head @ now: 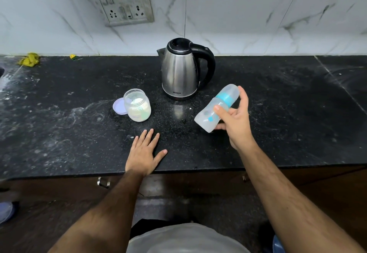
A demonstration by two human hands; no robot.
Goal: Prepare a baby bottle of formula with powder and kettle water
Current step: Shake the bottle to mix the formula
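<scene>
Head view over a dark kitchen counter [59, 133]: capped baby bottle [215, 108], seemingly empty, tilted in right hand's [234, 119] grasp beside kettle [179, 70]; left hand [144, 151] flat, fingers spread; powder jar [138, 104] open, lid [119, 106] alongside; scooping, pouring apparently still ahead

The blurred bottle [216, 108] may hold liquid; its contents are unclear.

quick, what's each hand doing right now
Left hand: open, flat on the counter.
Right hand: gripping the tilted baby bottle.
</scene>
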